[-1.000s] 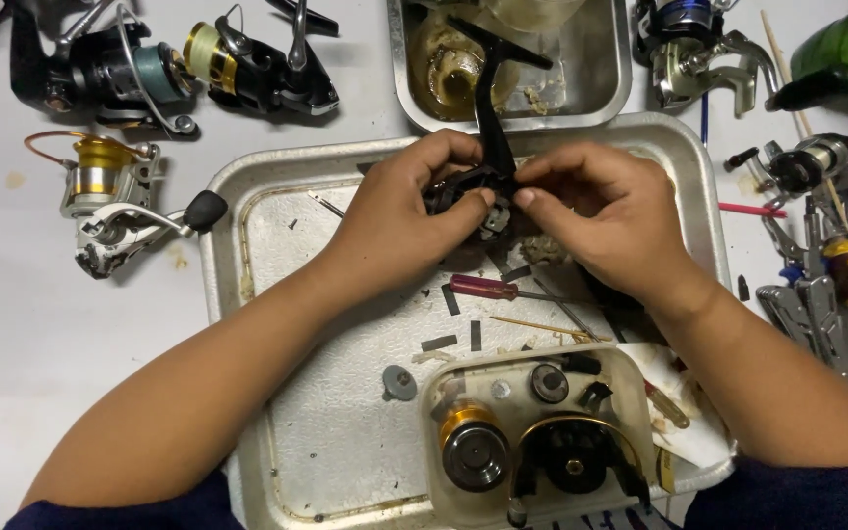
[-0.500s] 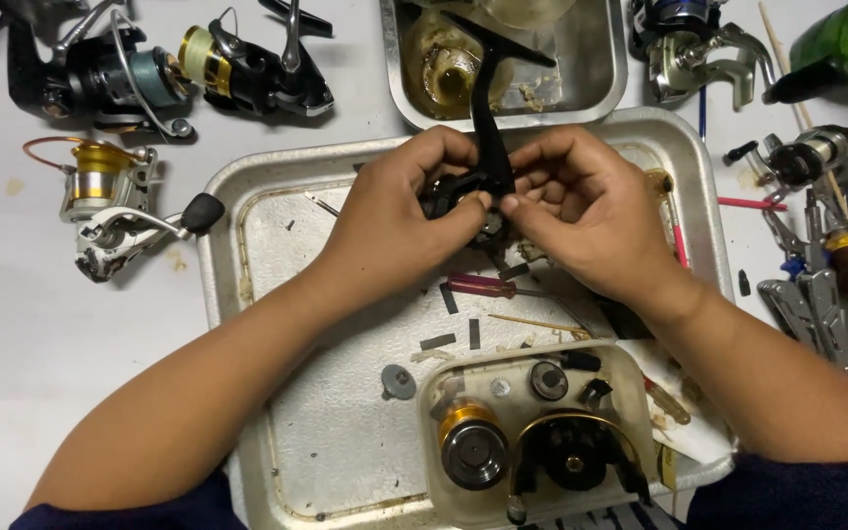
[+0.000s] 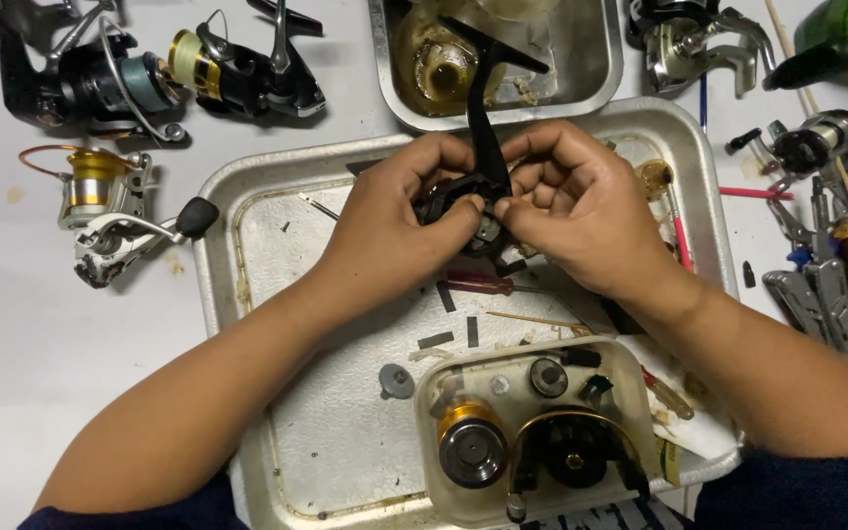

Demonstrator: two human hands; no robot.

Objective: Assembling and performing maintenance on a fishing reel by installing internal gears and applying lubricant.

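Observation:
Both hands hold a black fishing reel body (image 3: pixel 473 201) above a metal tray (image 3: pixel 247 294). My left hand (image 3: pixel 399 221) grips its left side, thumb on top. My right hand (image 3: pixel 581 201) pinches the right side with thumb and fingertips. The reel's black stem (image 3: pixel 481 108) sticks up away from me. A red-handled small screwdriver (image 3: pixel 478 285) lies on the tray just below the hands. Much of the reel body is hidden by my fingers.
A clear plastic tub (image 3: pixel 532 432) holds a gold spool and black rotor near me. A second metal pan (image 3: pixel 591 69) sits behind. Several whole reels (image 3: pixel 100 206) lie at left; pliers and screwdrivers (image 3: pixel 836 265) at right; a green bottle (image 3: pixel 846 34) far right.
The hands and reel body have stayed over the tray; the fingers have shifted slightly on the reel, with the right thumb and fingertips closing nearer the left thumb.

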